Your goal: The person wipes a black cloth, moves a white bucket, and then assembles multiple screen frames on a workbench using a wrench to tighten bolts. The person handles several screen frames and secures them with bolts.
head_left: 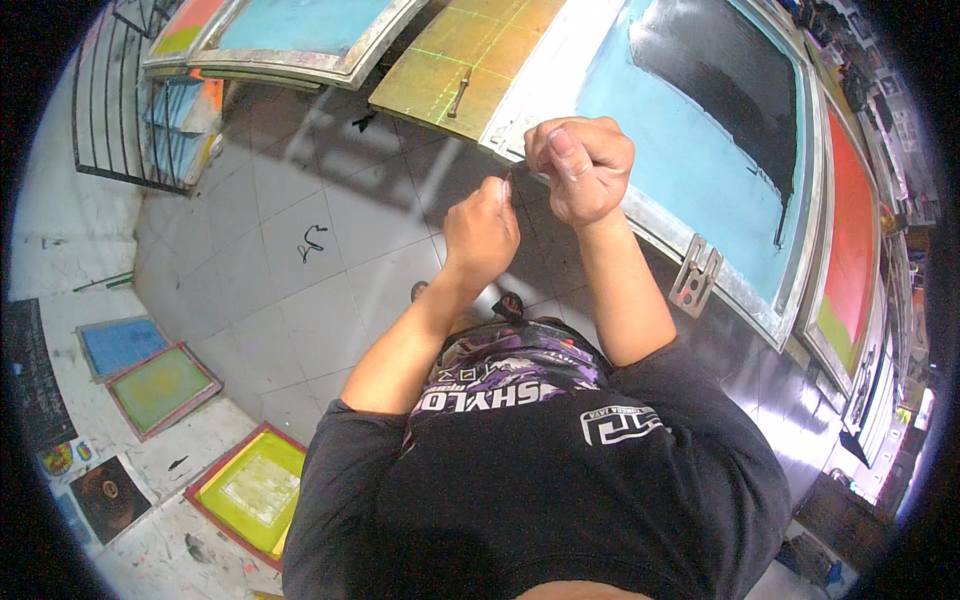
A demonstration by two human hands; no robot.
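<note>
Both of my hands are closed in front of me, close together at the near edge of the bench. My left hand (pixel 480 230) is a fist with the thumb on top. Slightly higher and to the right, my right hand (pixel 583 170) curls its fingers in with the thumb over them. A small dark, thin thing (pixel 515 172) shows in the gap between the hands; its kind I cannot make out. Just beyond lies a yellow-brown board (pixel 430 65) with green lines and a slim dark metal piece (pixel 459 92) on it. Beside my right hand is a light-blue screen-printing frame (pixel 640 130) with black ink.
A slotted metal bracket (pixel 695 275) juts from the bench by my right forearm. More screens lie around: blue (pixel 300 25) at far left, red (pixel 850 230) at right, lime (pixel 250 485) against the left wall. A dark cord (pixel 312 242) lies on the tiled floor (pixel 350 290).
</note>
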